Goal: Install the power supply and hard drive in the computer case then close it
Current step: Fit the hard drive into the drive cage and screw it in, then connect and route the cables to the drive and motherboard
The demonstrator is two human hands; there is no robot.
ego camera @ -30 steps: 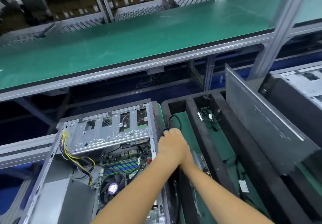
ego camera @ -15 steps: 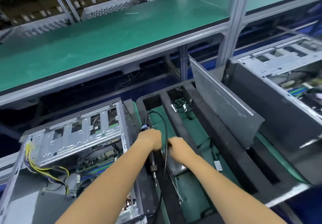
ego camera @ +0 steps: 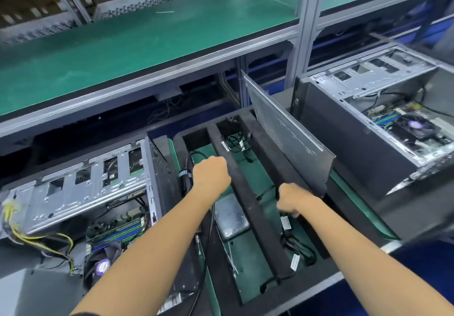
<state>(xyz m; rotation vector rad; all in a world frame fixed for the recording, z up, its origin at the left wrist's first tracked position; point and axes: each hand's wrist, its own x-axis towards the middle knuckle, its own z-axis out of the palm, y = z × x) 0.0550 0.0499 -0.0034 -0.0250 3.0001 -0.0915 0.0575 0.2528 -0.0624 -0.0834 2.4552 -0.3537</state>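
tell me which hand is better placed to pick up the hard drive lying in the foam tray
Left. The left hand is just above the hard drive in the same tray slot, though it grips a black tool. The right hand grips a cable one slot over, across a foam divider.

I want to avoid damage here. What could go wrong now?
1. The left hand grips an electric screwdriver; its cord might snag on the open computer case.
2. The right hand pulls a black cable beside the leaning side panel, which could tip.
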